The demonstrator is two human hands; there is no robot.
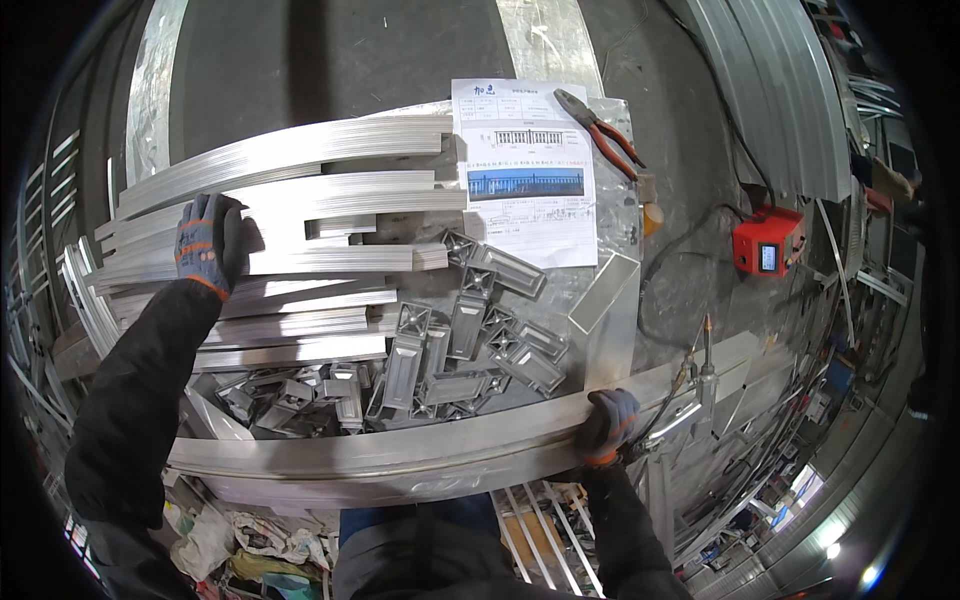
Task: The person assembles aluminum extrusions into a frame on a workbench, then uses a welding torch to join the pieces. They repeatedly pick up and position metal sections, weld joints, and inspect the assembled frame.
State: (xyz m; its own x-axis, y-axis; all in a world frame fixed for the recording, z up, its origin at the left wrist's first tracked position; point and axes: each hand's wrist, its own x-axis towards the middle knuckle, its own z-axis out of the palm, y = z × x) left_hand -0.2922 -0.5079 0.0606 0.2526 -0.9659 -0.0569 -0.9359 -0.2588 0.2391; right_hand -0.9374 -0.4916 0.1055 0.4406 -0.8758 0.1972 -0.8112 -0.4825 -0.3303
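Note:
My left hand (211,246), in a grey glove with orange stripes, is closed over a silver aluminium profile (340,187) in a pile of long profiles on the left of the table. Its fingertips are partly hidden. My right hand (608,424), gloved alike, is curled around a long metal rail (480,425) along the table's near edge. Between my hands lies a heap of grey cast metal fittings (405,365), rectangular pieces with square ends. A gas torch (706,375) with a brass-coloured tip stands just right of my right hand.
A printed sheet (530,225) with a fence drawing lies beyond the fittings. Pliers (605,135) with red-and-black handles rest across its corner. Farther right are a red box with a small screen (768,242), a dark cable and corrugated metal sheets (770,90). Bags (205,540) lie below the table.

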